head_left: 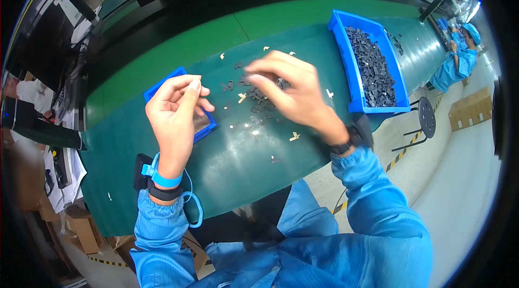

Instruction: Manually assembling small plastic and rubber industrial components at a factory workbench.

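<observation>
My left hand is raised above a small blue tray, with thumb and fingertips pressed together; whatever they pinch is too small or hidden to make out. Over the middle of the green-covered table my right hand reaches leftward, slightly blurred, its thumb and forefinger stretched out and a little apart. No part shows between those fingers. Beneath and beside it lies a loose pile of small black plastic parts, partly hidden by the hand. Small cream-coloured pieces, such as one cream piece, lie scattered around the pile.
At the right of the table stands a large blue bin full of black plastic parts. A coiled blue cord hangs from my left wristband. Beyond the right edge are a round stool and a seated person.
</observation>
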Demonstrator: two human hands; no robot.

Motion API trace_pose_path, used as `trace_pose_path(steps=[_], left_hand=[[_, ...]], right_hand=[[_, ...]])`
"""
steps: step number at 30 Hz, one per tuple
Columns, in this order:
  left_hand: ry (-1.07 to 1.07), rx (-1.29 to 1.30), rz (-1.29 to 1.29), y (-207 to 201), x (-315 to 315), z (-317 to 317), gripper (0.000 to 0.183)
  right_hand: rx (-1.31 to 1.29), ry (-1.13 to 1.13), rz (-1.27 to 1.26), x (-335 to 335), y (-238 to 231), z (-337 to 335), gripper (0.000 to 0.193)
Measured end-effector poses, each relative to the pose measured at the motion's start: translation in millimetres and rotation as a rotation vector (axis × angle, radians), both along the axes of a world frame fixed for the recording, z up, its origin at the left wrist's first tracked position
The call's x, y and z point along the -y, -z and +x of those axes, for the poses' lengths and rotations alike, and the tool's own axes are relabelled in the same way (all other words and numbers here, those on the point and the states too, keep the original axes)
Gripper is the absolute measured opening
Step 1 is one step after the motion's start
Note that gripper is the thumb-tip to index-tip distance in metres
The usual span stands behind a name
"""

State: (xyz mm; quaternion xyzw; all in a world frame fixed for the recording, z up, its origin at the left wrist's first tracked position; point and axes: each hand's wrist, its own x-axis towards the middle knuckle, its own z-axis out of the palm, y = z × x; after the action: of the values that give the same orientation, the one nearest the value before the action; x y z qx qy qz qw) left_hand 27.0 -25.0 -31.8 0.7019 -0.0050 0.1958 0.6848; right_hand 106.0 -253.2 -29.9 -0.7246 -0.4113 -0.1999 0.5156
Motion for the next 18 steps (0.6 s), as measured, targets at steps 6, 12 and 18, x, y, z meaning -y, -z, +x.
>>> trace_pose_path(steps=[6,12,18], left_hand=[[-0.062,0.047,0.020,-2.2,-0.4,-2.2,0.017],[-0.127,0.144,0.151,9.6,-1.2,6.6,0.014],[-0.362,0.324,0.570,13.4,-9.4,3.3,0.013]], right_hand=[[0.059,0.575,-0.175,132.3,-24.7,3.6,0.013],[0.144,0.840,-0.355,183.3,-19.8,26.3,0.019],[0.055,0.315,-0.378,83.6,-13.6,14.1,0.010]])
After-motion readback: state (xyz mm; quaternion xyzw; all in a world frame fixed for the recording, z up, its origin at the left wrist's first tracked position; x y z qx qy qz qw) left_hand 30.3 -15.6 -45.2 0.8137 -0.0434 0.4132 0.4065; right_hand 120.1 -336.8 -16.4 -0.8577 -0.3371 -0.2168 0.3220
